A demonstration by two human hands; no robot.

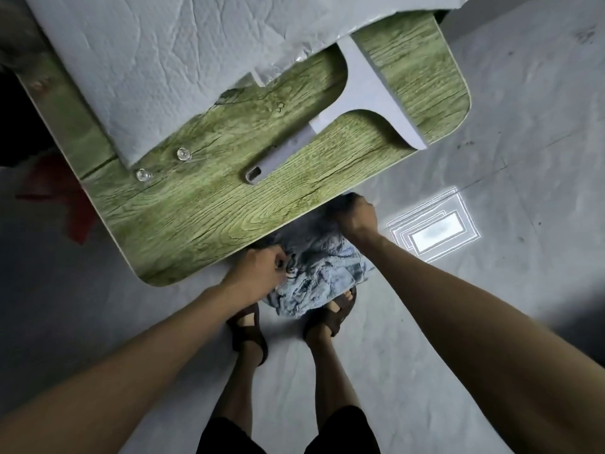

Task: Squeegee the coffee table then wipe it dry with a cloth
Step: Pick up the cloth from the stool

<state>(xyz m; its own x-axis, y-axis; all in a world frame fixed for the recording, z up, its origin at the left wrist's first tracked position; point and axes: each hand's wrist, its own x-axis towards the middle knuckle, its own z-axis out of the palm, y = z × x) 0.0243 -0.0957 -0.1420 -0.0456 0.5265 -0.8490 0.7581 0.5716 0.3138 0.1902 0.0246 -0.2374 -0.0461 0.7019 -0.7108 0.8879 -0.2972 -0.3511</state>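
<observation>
Grey concrete floor, green wood-grain table seen from above, pale sheet covering its far part. We hold the blue-white cloth bunched below the near table edge, between both hands and above our sandalled feet. Left hand is closed on the cloth's left side; its fingers are curled tight into the fabric. Right hand is fisted on the upper right corner, right at the table edge, nearer to the tabletop than the left. Fingers of neither hand are spread.

Squeegee lies flat on the table beyond our fingers, untouched: handle end points toward us and left, blade up and right, long axis diagonal. Two small clear knobs sit beyond and left of the left fingers.

Judgement: squeegee pass looks done; next move is lifting the cloth up and forward onto the table, right hand leading.
</observation>
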